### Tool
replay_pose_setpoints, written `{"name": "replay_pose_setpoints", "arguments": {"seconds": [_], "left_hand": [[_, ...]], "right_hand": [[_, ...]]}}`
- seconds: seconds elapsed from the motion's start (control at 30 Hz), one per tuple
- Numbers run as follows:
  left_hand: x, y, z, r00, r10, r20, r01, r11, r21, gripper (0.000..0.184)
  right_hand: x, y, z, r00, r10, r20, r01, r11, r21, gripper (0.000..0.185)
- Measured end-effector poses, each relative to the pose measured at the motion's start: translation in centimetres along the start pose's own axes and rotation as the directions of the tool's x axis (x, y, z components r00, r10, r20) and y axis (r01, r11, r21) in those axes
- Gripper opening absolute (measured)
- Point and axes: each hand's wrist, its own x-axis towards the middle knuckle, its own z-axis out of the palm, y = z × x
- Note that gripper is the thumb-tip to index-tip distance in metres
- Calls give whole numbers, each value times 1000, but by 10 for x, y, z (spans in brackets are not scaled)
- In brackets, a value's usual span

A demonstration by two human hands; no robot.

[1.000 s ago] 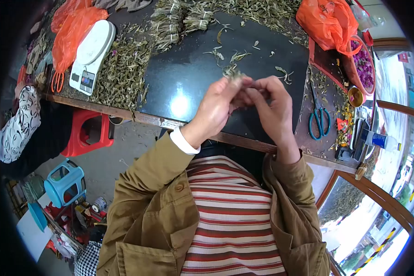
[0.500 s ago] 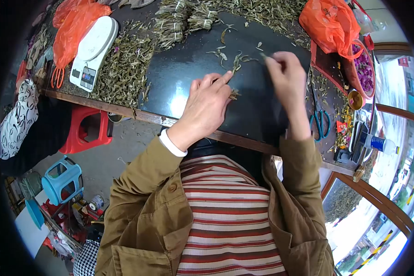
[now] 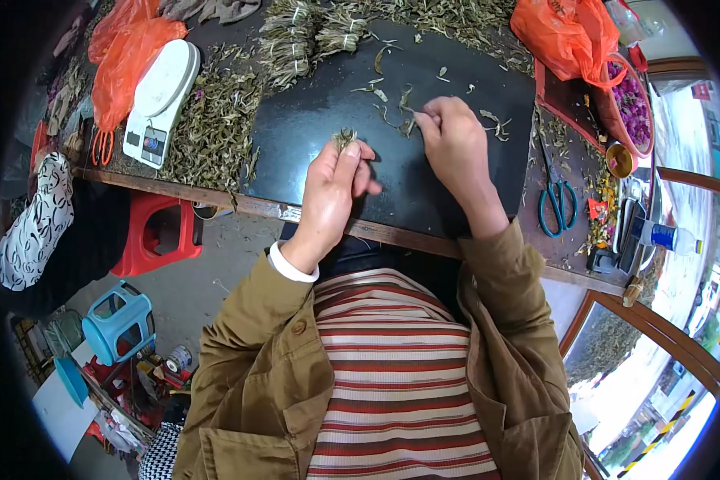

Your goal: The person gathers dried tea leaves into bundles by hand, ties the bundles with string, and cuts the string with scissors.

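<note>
My left hand [image 3: 328, 196] is closed round a small bunch of dried leaves [image 3: 345, 138], whose tips stick up above the thumb and forefinger. My right hand [image 3: 458, 146] has its thumb and forefinger pinched at the edge of a few loose dried leaves [image 3: 406, 100]. Whatever is between those fingertips is too small to make out. Both hands are over a dark, shiny board [image 3: 288, 132]. More single leaves [image 3: 496, 124] lie on it to the right. Tied bundles of dried leaves [image 3: 286, 48] are stacked beyond the board's far left corner.
Heaped dried leaves [image 3: 208, 132] lie left of the board, beside a white scale [image 3: 164, 84] and orange plastic bags [image 3: 140, 60]. Teal-handled scissors [image 3: 558, 204] rest at right, near a basket of purple flowers [image 3: 634, 116]. A person's patterned sleeve [image 3: 36, 224] is at far left.
My left hand has turned upward and lifted off the board, and the leaf bunch in it now shows. My right hand has moved left, and extra leaves lie where it was.
</note>
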Motion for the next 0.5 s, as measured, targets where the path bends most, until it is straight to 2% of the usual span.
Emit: {"name": "replay_pose_setpoints", "arguments": {"seconds": [0.07,0.17,0.2,0.23,0.3,0.33,0.37,0.4,0.47,0.5], "left_hand": [[-1,-3,9,973,224,48,-229,967,114,21],[11,0,37,954,275,121,-286,954,88,21],[15,3,45,986,115,118,-106,991,-78,21],[18,3,49,990,-49,136,81,967,-242,20],[17,2,47,981,-46,189,97,959,-268,20],[13,3,44,980,-54,191,104,959,-262,20],[7,6,41,956,-89,278,96,995,-12,20],[3,8,37,926,-137,351,55,971,232,20],[1,4,28,949,-179,259,155,982,112,19],[0,2,18,951,-176,254,151,982,117,19]], "right_hand": [[-11,-4,-16,996,90,12,-90,962,258,5],[-33,-13,-27,983,158,93,-181,922,342,5],[-36,-16,-30,974,186,128,-222,896,384,5],[-37,-16,-31,963,208,172,-263,867,423,6],[-38,-17,-38,953,214,213,-288,856,430,6],[-38,-18,-43,946,226,234,-311,840,444,6],[-39,-18,-47,937,240,253,-335,824,457,6],[-39,-18,-49,929,248,273,-354,810,468,6],[-27,-13,-37,829,207,519,-534,568,626,6],[-20,-9,-24,831,200,518,-530,565,632,6]]}}
